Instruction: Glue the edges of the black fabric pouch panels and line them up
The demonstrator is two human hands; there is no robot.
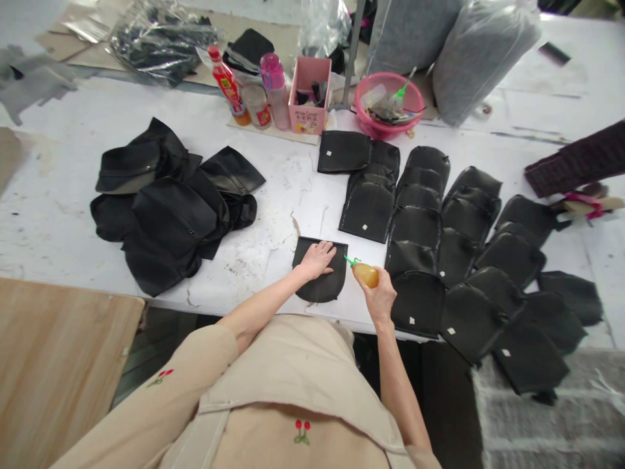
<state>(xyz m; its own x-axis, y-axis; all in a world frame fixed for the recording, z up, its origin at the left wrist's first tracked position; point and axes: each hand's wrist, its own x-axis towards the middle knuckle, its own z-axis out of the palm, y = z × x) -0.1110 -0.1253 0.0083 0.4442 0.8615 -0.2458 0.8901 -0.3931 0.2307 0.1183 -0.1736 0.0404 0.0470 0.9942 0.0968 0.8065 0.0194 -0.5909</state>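
Observation:
A black leather-like piece (319, 286) with a rounded lower end lies flat near the table's front edge. My left hand (318, 259) rests on it, fingers stretched out over its upper part. In my right hand (379, 296) is a glue bottle (366, 275) with amber contents and a thin green nozzle. The nozzle tip points left, beside the piece's upper right edge; whether it touches is hard to tell. To the right lie several rows of overlapping black pieces (415, 225), some with small white tags. A loose heap of similar black pieces (176, 212) sits on the left.
At the back stand a red-capped bottle (226, 81), a glass jar (256, 104), a pink-lidded bottle (275, 88), a pink box (307, 120) and a pink basin (364, 124) of tools. A metal pole (352, 55) rises behind. A wooden board (58, 365) lies front left.

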